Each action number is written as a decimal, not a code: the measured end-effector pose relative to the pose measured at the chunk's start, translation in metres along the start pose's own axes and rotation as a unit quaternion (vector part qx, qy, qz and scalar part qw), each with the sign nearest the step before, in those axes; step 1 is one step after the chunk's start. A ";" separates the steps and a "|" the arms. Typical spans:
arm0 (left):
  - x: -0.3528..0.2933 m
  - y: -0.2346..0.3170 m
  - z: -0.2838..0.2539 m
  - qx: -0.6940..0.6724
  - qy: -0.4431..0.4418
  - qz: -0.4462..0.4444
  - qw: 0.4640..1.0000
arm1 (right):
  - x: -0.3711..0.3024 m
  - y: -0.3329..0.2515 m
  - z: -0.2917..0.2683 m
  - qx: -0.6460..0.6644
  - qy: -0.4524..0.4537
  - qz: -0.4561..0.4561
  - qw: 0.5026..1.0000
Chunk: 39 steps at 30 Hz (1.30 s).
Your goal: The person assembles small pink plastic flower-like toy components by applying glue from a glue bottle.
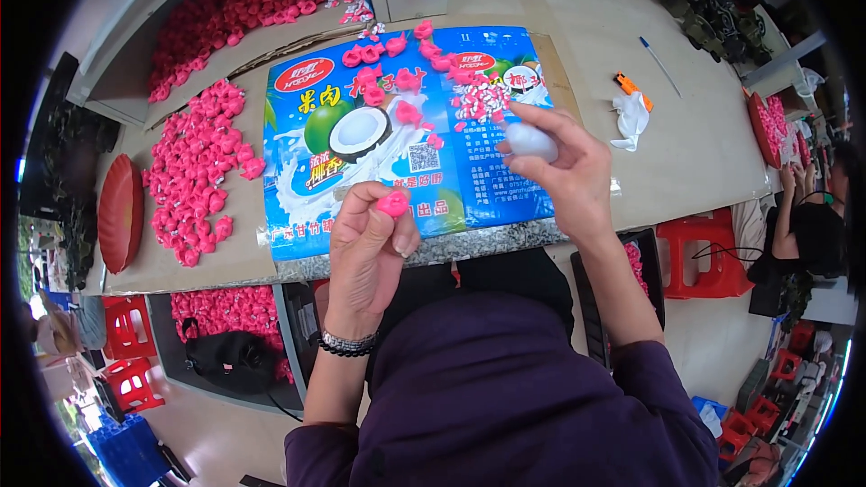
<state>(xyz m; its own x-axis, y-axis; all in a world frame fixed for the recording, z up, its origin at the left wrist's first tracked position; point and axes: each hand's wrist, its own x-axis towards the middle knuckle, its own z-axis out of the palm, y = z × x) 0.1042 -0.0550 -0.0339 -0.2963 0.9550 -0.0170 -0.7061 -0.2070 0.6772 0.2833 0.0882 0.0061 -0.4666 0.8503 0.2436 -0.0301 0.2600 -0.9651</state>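
Far left: red round tray [120, 213] on the desk [695, 144], then a pink heap [194, 171] of small moulded pieces on brown board. Centre: blue printed sheet [397, 140] with scattered pink pieces. Left hand [365, 248] pinches one pink piece [392, 205] at its fingertips, above the sheet's near edge; piece too small to tell its long axis. Right hand [564, 167] closed around a white rounded piece [529, 141], lengthwise left-right. Right: red stool [708, 257], another person seated.
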 end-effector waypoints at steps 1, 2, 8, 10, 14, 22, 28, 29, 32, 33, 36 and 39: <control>-0.001 0.000 -0.003 -0.003 0.003 -0.001 1.000 | 0.007 0.009 0.000 0.050 -0.003 0.041 0.998; -0.001 0.000 -0.002 -0.005 -0.002 -0.003 1.000 | 0.011 0.014 -0.002 0.056 -0.003 0.047 0.997; -0.006 -0.004 -0.004 -0.019 0.028 -0.019 0.999 | 0.042 0.026 0.004 -0.299 -0.066 -0.014 0.952; -0.008 -0.006 -0.006 -0.013 0.026 -0.022 0.999 | 0.052 0.033 0.008 -0.335 -0.079 -0.087 0.935; -0.010 -0.009 -0.005 -0.033 0.042 -0.017 0.998 | 0.059 0.040 0.018 -0.420 -0.129 -0.157 0.884; -0.008 -0.010 -0.001 -0.001 0.032 -0.029 0.999 | 0.048 0.039 0.023 -0.438 -0.117 -0.196 0.869; -0.005 -0.013 0.008 -0.019 0.048 -0.029 0.998 | 0.013 0.001 0.025 -0.221 -0.135 -0.091 0.961; -0.005 -0.013 0.009 -0.020 0.049 -0.030 0.998 | 0.009 -0.002 0.025 -0.150 -0.151 -0.046 0.976; -0.006 -0.014 0.010 0.017 0.042 -0.021 0.999 | 0.000 -0.008 0.027 -0.086 -0.169 -0.019 0.982; -0.006 -0.014 0.008 0.038 0.040 -0.022 0.998 | -0.003 -0.011 0.030 -0.058 -0.170 0.001 0.984; -0.007 -0.017 0.007 0.068 0.036 -0.017 0.997 | -0.008 -0.017 0.033 -0.098 -0.150 -0.030 0.983; -0.008 -0.017 0.009 0.087 0.040 -0.016 0.995 | -0.006 -0.011 0.032 -0.140 -0.179 -0.158 0.961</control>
<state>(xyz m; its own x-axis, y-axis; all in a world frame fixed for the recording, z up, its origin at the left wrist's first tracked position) 0.1241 -0.0577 -0.0388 -0.3311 0.9389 -0.0943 -0.5957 -0.1304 0.7925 0.2583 0.0663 0.0119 -0.7490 0.5097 0.4233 -0.0042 0.6352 -0.7724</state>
